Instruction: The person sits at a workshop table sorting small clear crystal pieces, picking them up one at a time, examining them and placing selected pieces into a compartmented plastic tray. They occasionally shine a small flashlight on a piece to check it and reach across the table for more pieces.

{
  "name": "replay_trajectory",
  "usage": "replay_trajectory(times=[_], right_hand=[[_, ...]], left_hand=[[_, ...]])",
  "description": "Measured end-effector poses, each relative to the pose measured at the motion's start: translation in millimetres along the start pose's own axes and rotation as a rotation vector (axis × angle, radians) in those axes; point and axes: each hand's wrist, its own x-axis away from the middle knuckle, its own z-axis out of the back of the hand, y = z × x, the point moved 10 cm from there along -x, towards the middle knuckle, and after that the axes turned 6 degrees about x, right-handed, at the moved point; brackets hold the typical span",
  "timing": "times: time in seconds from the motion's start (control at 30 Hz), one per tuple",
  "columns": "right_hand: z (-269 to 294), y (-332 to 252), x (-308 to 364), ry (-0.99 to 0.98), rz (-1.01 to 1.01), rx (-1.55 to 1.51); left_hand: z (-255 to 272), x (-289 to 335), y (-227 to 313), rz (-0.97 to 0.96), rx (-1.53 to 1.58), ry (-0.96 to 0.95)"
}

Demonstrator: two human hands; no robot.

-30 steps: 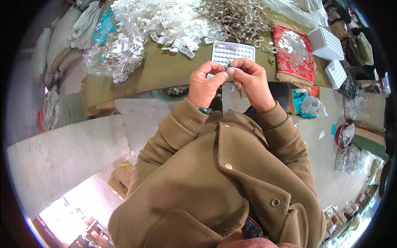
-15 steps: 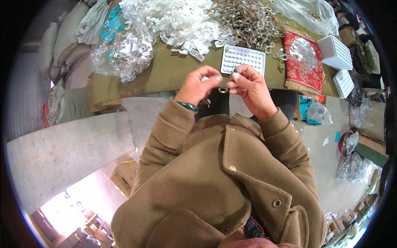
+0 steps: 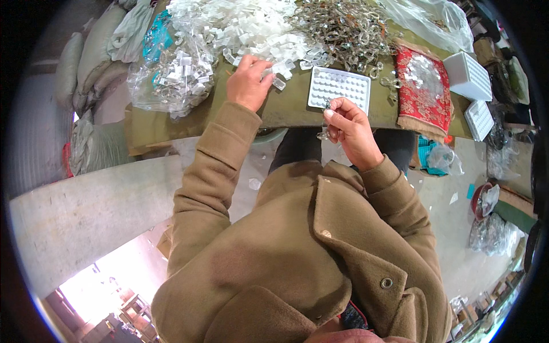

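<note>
Head view: my right hand [image 3: 353, 128] pinches a dark bit [image 3: 327, 105] by the tabletop's [image 3: 286, 117] near edge; my left hand [image 3: 249, 84] curls at the far white pieces [image 3: 246, 28], catch unclear. Plenty looks left, loose! White tray [image 3: 312, 95], rowed spots; clear bag [image 3: 142, 86], whitish pieces inside.

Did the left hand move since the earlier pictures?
Yes, the left hand went left and forward, away from the white tray, to the near edge of the clear pieces.
</note>
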Motion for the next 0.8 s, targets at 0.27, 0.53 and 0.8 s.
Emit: replay_trajectory(times=[0.27, 0.53, 0.8], right_hand=[[-18.5, -20.9, -4.3, -0.026, 0.194, 0.157], [-12.8, -18.1, -2.9, 0.107, 0.216, 0.181], [-9.9, -23.4, 5.8, 0.105, 0.203, 0.154]], left_hand=[[-20.3, 38.1, -0.5, 0.521, 1.01, -0.083], [-46.5, 83.8, 73.3, 0.593, 1.297, -0.459], [-65.2, 100.7, 57.6, 0.761, 1.681, -0.309]])
